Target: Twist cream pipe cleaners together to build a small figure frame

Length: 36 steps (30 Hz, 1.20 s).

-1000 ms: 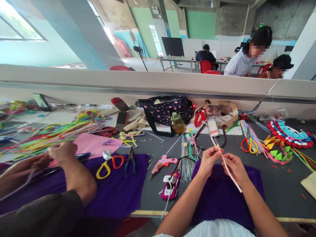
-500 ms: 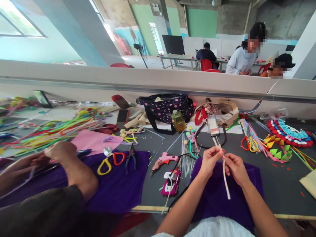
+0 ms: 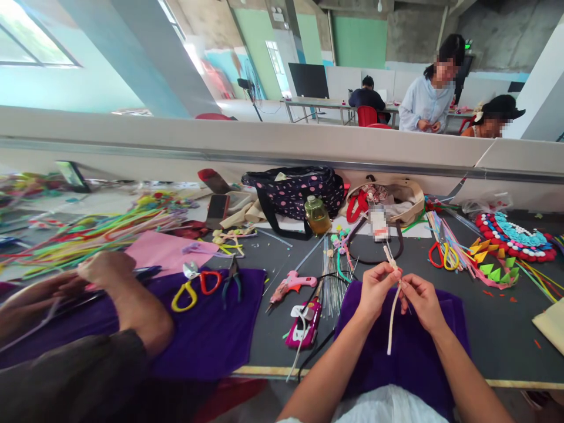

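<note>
While both hands worked above the purple cloth (image 3: 409, 352), the left hand (image 3: 374, 288) and right hand (image 3: 418, 296) each pinched the upper part of 1 cream pipe cleaner (image 3: 391, 320) — its tail hung free below the fingers, likely so the top could be twisted. Pink glue gun (image 3: 291, 284) lay just left on the table (image 3: 493, 329). Co-worker's arm (image 3: 132, 305) rested on a second purple cloth (image 3: 211, 341), near the scissors (image 3: 194, 288).
</note>
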Motion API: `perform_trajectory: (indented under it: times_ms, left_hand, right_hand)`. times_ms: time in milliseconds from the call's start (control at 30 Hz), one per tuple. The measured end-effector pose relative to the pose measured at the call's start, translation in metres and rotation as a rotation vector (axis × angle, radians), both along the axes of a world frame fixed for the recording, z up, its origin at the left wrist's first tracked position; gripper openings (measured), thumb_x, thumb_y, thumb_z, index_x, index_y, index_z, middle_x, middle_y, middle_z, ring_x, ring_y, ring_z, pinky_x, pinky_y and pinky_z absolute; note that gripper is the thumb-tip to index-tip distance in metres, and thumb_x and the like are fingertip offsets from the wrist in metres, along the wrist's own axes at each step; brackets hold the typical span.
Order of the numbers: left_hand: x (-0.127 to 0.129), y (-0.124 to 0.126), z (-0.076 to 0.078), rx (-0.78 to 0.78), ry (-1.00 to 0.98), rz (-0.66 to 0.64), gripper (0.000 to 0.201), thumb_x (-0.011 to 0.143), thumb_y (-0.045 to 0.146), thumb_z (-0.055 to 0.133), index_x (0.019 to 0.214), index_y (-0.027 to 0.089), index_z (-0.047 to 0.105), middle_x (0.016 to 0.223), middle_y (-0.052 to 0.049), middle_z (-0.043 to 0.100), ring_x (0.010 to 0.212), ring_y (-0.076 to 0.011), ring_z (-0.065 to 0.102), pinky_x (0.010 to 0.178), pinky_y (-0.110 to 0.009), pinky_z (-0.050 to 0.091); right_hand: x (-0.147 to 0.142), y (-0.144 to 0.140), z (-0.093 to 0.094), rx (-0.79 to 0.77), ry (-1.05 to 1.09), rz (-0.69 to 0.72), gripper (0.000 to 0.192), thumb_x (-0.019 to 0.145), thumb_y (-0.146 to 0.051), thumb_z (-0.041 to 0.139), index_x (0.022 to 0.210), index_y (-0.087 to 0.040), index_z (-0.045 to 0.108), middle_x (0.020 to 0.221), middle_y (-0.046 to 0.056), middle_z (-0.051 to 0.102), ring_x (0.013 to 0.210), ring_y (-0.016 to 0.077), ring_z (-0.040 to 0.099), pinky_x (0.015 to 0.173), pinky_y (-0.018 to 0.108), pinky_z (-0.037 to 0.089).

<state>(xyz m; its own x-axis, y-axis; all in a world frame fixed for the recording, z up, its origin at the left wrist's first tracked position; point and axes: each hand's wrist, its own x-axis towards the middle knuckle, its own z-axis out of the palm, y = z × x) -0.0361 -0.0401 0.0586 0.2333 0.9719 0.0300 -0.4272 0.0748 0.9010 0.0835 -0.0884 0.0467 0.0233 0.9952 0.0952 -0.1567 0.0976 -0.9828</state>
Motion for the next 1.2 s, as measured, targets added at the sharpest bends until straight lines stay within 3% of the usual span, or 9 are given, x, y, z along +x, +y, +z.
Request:
perform_trajectory:
  times_ms: [267, 333, 533, 667, 833, 1067, 1200]
  left_hand:
    - [0.005, 0.004, -0.005, 0.056, 0.076, 0.080, 0.023, 0.060, 0.034, 0.078, 0.063, 0.015, 0.066, 0.066, -0.003, 0.062, 0.063, -0.0134, 0.055, 0.062, -0.024, 0.044]
    - [0.007, 0.008, -0.006, 0.061, 0.064, 0.071, 0.023, 0.061, 0.034, 0.077, 0.063, 0.014, 0.066, 0.065, -0.002, 0.061, 0.062, -0.0121, 0.054, 0.063, -0.024, 0.044]
    - [0.007, 0.029, -0.007, 0.037, 0.031, -0.106, 0.025, 0.066, 0.036, 0.075, 0.070, 0.012, 0.069, 0.080, -0.006, 0.068, 0.069, -0.0133, 0.057, 0.071, -0.026, 0.043]
    - [0.010, 0.044, -0.014, 0.000, -0.026, -0.145, 0.023, 0.063, 0.032, 0.078, 0.070, 0.012, 0.069, 0.076, -0.006, 0.067, 0.063, -0.0111, 0.055, 0.066, -0.024, 0.042]
    - [0.021, 0.060, -0.032, -0.097, -0.105, -0.040, 0.025, 0.055, 0.027, 0.082, 0.065, 0.011, 0.065, 0.065, -0.003, 0.063, 0.054, -0.0086, 0.051, 0.058, -0.022, 0.041]
    - [0.031, 0.072, -0.055, -0.101, -0.111, 0.034, 0.024, 0.058, 0.027, 0.079, 0.060, 0.012, 0.060, 0.059, 0.000, 0.059, 0.051, -0.0074, 0.048, 0.054, -0.021, 0.040]
    - [0.031, 0.073, -0.062, -0.104, -0.120, 0.047, 0.023, 0.060, 0.024, 0.079, 0.059, 0.013, 0.059, 0.060, 0.001, 0.059, 0.053, -0.0070, 0.049, 0.056, -0.020, 0.039]
  right_hand:
    - [0.004, 0.005, -0.010, 0.115, -0.263, -0.130, 0.020, 0.086, -0.038, 0.056, 0.084, -0.019, 0.063, 0.064, -0.003, 0.058, 0.046, 0.0090, 0.054, 0.046, 0.020, 0.044]
    - [0.003, 0.011, -0.014, 0.095, -0.187, -0.130, 0.020, 0.085, -0.038, 0.058, 0.081, -0.019, 0.062, 0.061, -0.004, 0.056, 0.043, 0.0080, 0.052, 0.044, 0.020, 0.044]
    - [0.002, 0.033, -0.027, -0.110, 0.347, 0.055, 0.020, 0.080, -0.036, 0.065, 0.074, -0.017, 0.059, 0.054, -0.007, 0.051, 0.033, 0.0028, 0.035, 0.032, 0.016, 0.037]
    - [0.004, 0.046, -0.034, -0.131, 0.454, 0.089, 0.022, 0.078, -0.034, 0.068, 0.071, -0.016, 0.059, 0.053, -0.006, 0.051, 0.032, 0.0020, 0.035, 0.030, 0.014, 0.037]
    - [0.006, 0.063, -0.047, -0.072, 0.418, 0.053, 0.023, 0.077, -0.037, 0.069, 0.075, -0.015, 0.060, 0.054, -0.006, 0.052, 0.035, 0.0027, 0.039, 0.033, 0.015, 0.039]
    - [0.009, 0.079, -0.076, -0.016, 0.290, -0.032, 0.026, 0.079, -0.041, 0.066, 0.075, -0.016, 0.059, 0.056, -0.006, 0.053, 0.035, 0.0031, 0.039, 0.033, 0.015, 0.039]
    - [0.010, 0.080, -0.083, 0.003, 0.168, -0.082, 0.029, 0.078, -0.045, 0.065, 0.073, -0.017, 0.058, 0.057, -0.006, 0.053, 0.035, 0.0041, 0.040, 0.034, 0.016, 0.040]
